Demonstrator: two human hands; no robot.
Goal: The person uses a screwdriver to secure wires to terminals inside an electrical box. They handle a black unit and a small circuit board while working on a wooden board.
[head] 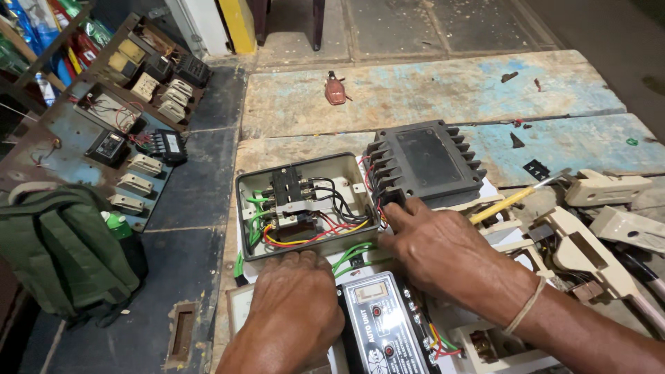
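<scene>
Grey open switch box [305,206], wired red, green, black, sits mid-bench on worn wooden planks [429,90]. Left hand [294,305] rests knuckles-up against its near wall, fingers curled, gripping nothing visible. Right hand [443,253] presses a fingertip at the corner of the black ribbed cover [424,163] just beside the box. Yellow-handled screwdriver [516,197] lies near.

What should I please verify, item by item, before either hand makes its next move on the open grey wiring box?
1. Left hand steadies the open grey wiring box at its near rim: ok.
2. Right hand has its index fingertip at the black ribbed cover by the box's right edge: ok.
3. Red, yellow, black and green wires lie exposed inside: not ok.
4. Power disconnected: cannot tell.
5. Yellow-handled screwdriver lies close to the right hand: ok.
</scene>
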